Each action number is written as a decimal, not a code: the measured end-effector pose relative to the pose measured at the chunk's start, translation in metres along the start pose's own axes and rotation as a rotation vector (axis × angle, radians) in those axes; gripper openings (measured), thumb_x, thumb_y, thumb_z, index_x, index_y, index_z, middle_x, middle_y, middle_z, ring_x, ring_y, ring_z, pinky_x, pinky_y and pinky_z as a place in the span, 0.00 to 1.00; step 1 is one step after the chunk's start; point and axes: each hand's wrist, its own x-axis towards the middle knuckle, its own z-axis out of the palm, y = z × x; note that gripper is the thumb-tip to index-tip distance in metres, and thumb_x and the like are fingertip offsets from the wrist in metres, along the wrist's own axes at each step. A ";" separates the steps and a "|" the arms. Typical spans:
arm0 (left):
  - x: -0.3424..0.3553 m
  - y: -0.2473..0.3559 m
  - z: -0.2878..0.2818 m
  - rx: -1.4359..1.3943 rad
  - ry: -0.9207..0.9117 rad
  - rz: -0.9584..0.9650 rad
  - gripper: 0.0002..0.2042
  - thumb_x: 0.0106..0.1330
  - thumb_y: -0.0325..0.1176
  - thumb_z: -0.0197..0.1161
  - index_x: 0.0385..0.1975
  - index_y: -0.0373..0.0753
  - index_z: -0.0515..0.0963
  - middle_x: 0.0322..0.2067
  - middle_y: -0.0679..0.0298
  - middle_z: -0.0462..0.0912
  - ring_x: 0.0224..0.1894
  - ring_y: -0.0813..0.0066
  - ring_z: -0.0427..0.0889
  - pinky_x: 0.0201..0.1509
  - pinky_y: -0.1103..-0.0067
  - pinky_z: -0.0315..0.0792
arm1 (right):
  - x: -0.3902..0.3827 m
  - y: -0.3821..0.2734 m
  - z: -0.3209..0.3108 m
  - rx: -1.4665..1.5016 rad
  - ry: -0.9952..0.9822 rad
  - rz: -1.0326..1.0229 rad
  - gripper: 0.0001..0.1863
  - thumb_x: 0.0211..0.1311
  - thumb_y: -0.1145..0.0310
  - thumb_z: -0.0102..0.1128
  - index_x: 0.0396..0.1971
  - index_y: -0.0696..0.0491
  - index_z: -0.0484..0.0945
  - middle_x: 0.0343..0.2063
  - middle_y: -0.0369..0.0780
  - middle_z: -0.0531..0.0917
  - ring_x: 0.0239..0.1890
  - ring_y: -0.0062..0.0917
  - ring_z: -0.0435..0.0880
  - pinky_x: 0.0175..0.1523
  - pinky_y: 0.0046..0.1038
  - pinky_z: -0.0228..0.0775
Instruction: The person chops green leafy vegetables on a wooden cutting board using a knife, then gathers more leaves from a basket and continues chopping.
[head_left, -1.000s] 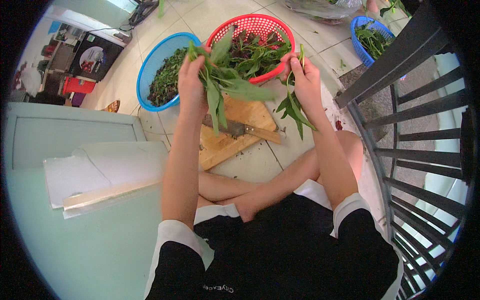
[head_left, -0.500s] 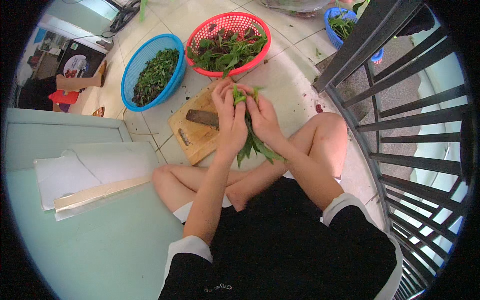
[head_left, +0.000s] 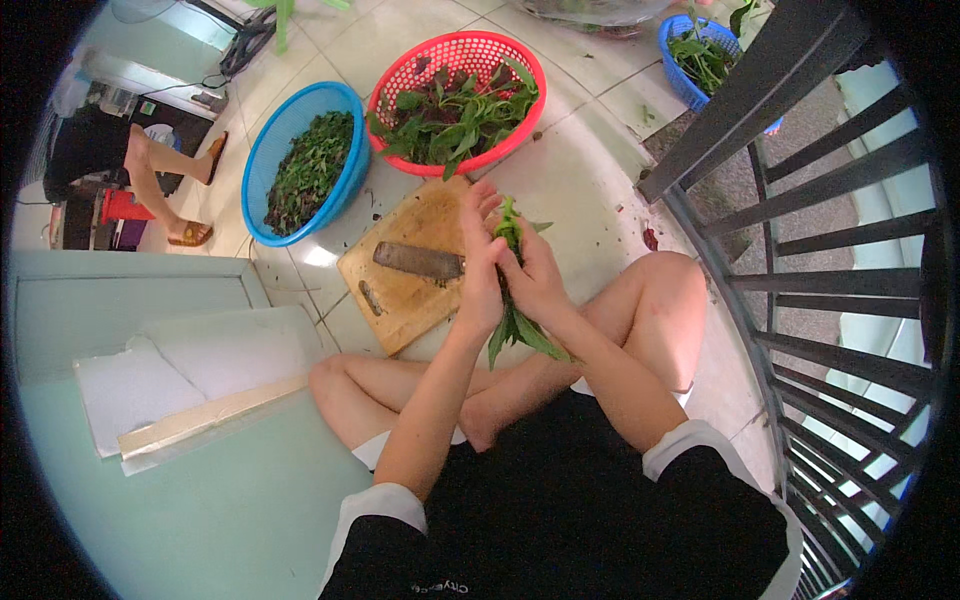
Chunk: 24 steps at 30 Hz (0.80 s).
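A bunch of leafy greens [head_left: 522,338] sits upright between my hands, its stems at the top and its leaves hanging below. My right hand [head_left: 537,278] is closed round the bunch. Flat along the left side of the greens lies my left hand [head_left: 481,268], its fingers stretched out and slightly apart. Just beyond and to the left, a wooden cutting board [head_left: 415,215] rests on the tiled floor. On it lies a cleaver with a dark, wide blade [head_left: 412,260]; my left hand hides its handle in part.
Beyond the board stand a red colander [head_left: 541,92] of leafy greens and a blue basket [head_left: 262,140] of chopped greens. Another blue basket [head_left: 676,78] is at the far right, by dark metal railings [head_left: 840,285]. Another person's legs [head_left: 150,175] show at far left.
My left fingers, curled round the stems before, have straightened out. My right hand keeps its hold on the greens. The view has tilted slightly, and the other person's legs have moved.
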 end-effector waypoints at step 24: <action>0.249 -0.150 -0.062 1.016 0.205 -0.740 0.28 0.50 0.49 0.69 0.47 0.33 0.81 0.52 0.50 0.81 0.55 0.56 0.80 0.59 0.70 0.74 | 0.047 -0.003 -0.045 0.414 0.191 0.375 0.07 0.72 0.70 0.50 0.35 0.57 0.73 0.19 0.33 0.73 0.22 0.17 0.73 0.29 0.21 0.67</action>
